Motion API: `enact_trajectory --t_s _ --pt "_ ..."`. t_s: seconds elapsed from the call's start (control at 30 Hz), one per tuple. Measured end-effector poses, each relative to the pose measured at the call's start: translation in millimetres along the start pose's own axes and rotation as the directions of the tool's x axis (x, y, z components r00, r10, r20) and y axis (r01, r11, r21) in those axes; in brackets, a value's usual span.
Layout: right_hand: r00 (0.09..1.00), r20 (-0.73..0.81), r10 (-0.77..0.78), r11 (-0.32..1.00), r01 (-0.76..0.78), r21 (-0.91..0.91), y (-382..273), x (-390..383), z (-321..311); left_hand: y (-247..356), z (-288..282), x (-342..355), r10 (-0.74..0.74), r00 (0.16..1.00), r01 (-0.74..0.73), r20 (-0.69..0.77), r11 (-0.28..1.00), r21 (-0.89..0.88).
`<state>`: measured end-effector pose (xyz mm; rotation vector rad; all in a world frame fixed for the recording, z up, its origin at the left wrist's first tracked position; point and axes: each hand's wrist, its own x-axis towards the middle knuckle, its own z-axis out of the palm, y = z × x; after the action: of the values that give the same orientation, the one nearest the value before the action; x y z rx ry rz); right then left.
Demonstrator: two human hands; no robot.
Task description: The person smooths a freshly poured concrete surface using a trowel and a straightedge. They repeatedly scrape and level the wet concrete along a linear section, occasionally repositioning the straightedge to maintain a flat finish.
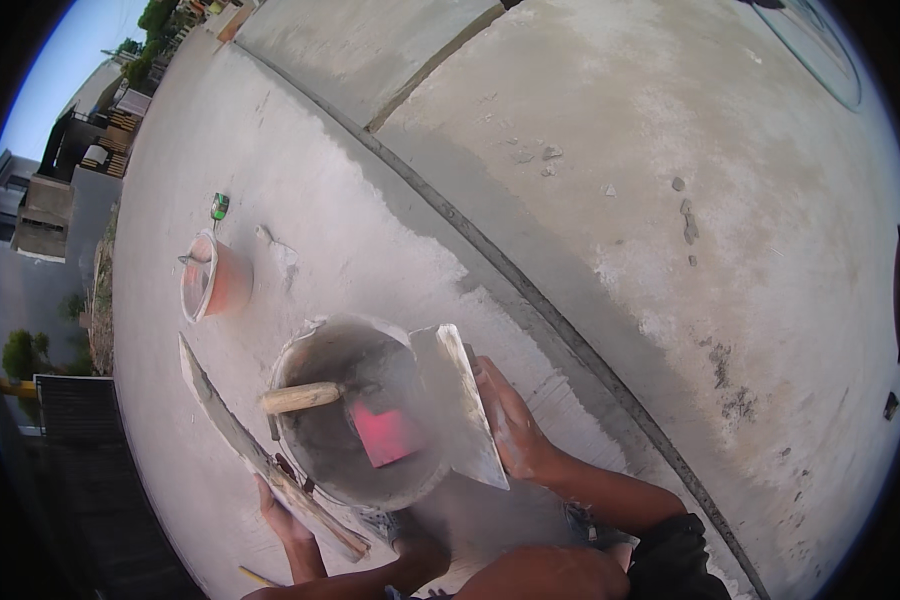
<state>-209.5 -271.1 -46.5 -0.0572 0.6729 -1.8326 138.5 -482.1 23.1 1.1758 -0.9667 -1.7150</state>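
My left hand (284, 522) is closed around the lower part of a long wooden board (232, 430), crusted with grey mortar and slanting up to the left. On the right, my right hand (515, 425) grips a flat, mortar-smeared plastering trowel (460, 400), its blade against the bucket's right rim; the handle is hidden. Between my hands stands a round mortar-coated bucket (288, 350). A tool's wooden handle (302, 398) juts over its left rim, and a bright pink flat piece (385, 434) shows inside. Greyish haze blurs the bucket's lower right side.
An orange bucket (232, 280) with a pale rim stands farther left, near a small green object (220, 206) and a whitish scrap (282, 256). A dark groove (530, 290) crosses the concrete diagonally. Mortar crumbs (687, 222) lie right; a dark fence (90, 470) borders the left.
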Motion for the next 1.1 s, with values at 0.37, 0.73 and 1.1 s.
enact_trajectory --t_s 0.37,0.73,1.1 --pt "0.918 -0.284 -0.277 0.845 0.092 -0.528 -62.9 -23.9 -22.9 21.2 4.7 39.9 -0.283 0.939 0.332 0.195 0.893 -0.303" --pt "0.958 -0.176 -0.225 0.768 0.063 -0.638 -47.5 74.7 125.4 124.3 61.2 50.1 0.211 0.67 0.447 0.712 0.65 -0.614" --pt "0.99 -0.008 -0.139 0.805 0.108 -0.583 23.7 229.4 199.0 210.5 58.5 60.2 0.172 0.784 0.184 0.596 0.853 -0.488"
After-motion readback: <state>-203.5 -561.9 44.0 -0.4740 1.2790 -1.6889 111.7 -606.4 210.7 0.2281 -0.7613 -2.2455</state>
